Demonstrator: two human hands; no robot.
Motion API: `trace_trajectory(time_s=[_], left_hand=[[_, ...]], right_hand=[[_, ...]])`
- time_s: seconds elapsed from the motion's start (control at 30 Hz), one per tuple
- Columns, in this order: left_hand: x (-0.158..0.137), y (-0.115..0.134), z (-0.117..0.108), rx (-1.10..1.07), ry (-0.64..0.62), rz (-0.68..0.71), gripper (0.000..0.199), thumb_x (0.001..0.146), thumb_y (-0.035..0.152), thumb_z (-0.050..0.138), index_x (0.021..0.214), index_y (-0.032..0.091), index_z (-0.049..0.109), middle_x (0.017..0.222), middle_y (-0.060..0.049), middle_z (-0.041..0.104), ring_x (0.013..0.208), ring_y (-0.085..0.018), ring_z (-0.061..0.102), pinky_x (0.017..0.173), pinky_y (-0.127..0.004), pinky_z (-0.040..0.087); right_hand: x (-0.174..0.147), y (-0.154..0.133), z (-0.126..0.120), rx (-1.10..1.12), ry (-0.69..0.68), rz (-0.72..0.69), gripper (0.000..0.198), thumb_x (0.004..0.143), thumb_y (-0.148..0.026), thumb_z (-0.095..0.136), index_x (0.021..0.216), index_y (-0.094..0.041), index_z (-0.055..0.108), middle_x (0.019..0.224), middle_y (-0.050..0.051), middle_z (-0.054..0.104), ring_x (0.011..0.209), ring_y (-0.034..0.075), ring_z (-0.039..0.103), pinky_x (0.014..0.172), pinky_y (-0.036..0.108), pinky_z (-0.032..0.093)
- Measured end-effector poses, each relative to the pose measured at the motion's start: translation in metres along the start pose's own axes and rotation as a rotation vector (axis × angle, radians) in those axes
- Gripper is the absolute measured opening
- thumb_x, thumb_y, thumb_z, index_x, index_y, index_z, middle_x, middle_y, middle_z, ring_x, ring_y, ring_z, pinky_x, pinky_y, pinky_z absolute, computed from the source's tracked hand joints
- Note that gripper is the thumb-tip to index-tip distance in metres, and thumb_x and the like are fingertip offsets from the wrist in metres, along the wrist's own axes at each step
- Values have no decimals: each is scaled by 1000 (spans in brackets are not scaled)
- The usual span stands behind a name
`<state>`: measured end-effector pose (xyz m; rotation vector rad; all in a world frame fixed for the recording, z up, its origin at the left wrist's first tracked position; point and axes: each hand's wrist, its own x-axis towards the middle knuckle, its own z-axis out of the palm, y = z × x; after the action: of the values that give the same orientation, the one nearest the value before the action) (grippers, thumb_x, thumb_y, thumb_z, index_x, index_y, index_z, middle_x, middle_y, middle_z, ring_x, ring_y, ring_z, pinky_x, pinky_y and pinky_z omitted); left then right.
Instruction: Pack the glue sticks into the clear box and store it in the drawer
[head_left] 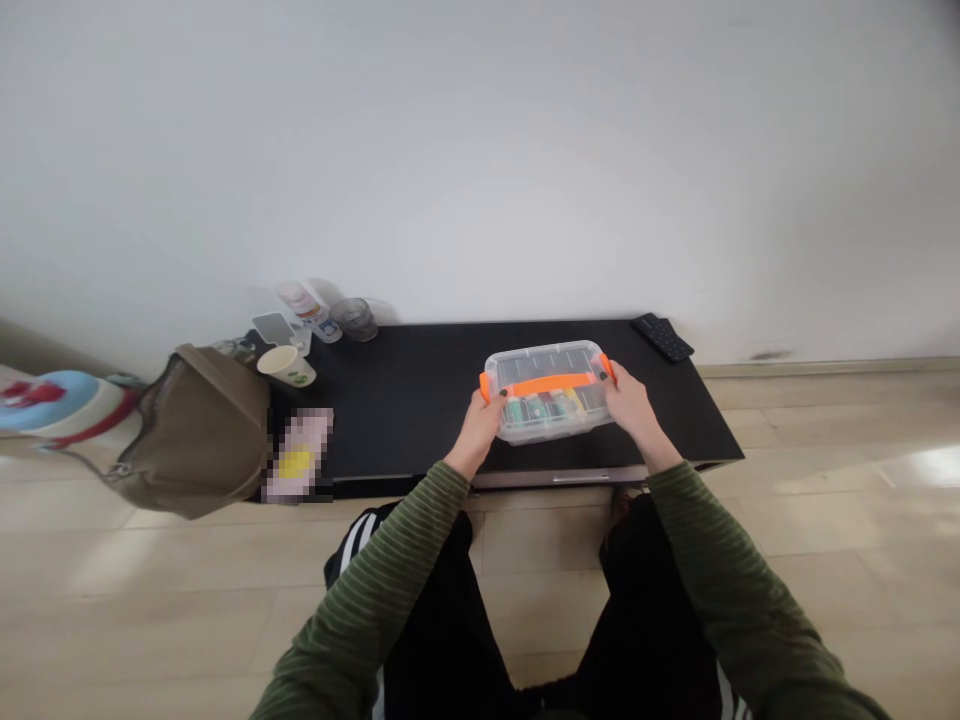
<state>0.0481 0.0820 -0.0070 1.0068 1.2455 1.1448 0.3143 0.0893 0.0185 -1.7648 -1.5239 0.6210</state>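
Note:
Between my two hands is a clear plastic storage box [555, 408] with an orange carrying handle on its lid and orange latches at its sides. Small coloured items, green, white and yellow, show through the lid. My left hand [480, 425] is closed on the left end of the box, its thumb by the latch. On the right end, my right hand [631, 405] grips beside the other latch, thumb on top. The box is over the black cabinet top [420, 400]; I cannot tell whether its underside touches the surface.
On the left stand a paper cup [286, 367], a spray can [311, 312], a glass ashtray or bowl [355, 319] and a brown bag [199, 425]. A blurred pink item [300, 455] lies near the front edge. Dark remotes [663, 337] lie back right, against the wall.

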Motion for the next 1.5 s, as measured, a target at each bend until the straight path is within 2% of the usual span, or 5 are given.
trace_trajectory(time_s=[0.33, 0.5, 0.67, 0.8, 1.5], left_hand=[[4, 2, 4, -42, 130, -14, 35, 77, 28, 70, 109, 14, 62, 94, -7, 70, 90, -21, 67, 79, -30, 52], [5, 9, -6, -79, 162, -45, 33, 75, 26, 70, 104, 13, 62, 89, -6, 69, 79, -17, 65, 71, -27, 50], [0, 11, -23, -82, 173, -63, 31, 75, 24, 68, 103, 11, 62, 89, -7, 69, 74, -15, 63, 68, -27, 49], [-11, 8, -33, -59, 168, -40, 34, 77, 28, 70, 106, 11, 61, 94, -8, 69, 79, -16, 64, 72, -28, 50], [-83, -12, -56, -30, 311, 55, 45, 79, 36, 72, 117, 13, 65, 107, -11, 71, 96, -21, 67, 88, -34, 53]], right_hand=[[-9, 7, 5, 186, 247, 55, 54, 91, -50, 55, 132, -15, 60, 137, 18, 60, 125, 29, 56, 109, 46, 40], [-74, 29, 21, 395, 528, -28, 37, 95, -49, 51, 108, -17, 64, 106, 9, 66, 94, 19, 61, 86, 33, 49], [-140, 84, 92, 610, -77, 499, 19, 92, -33, 56, 81, -18, 61, 69, -1, 61, 59, 12, 53, 54, 21, 38], [-148, 121, 138, 675, -185, 960, 8, 88, -17, 57, 80, -18, 56, 64, 0, 62, 47, 11, 53, 42, 18, 28], [-172, 165, 142, 938, -48, 1014, 25, 81, 4, 60, 76, -19, 54, 62, 0, 65, 58, 12, 66, 48, 14, 49]])
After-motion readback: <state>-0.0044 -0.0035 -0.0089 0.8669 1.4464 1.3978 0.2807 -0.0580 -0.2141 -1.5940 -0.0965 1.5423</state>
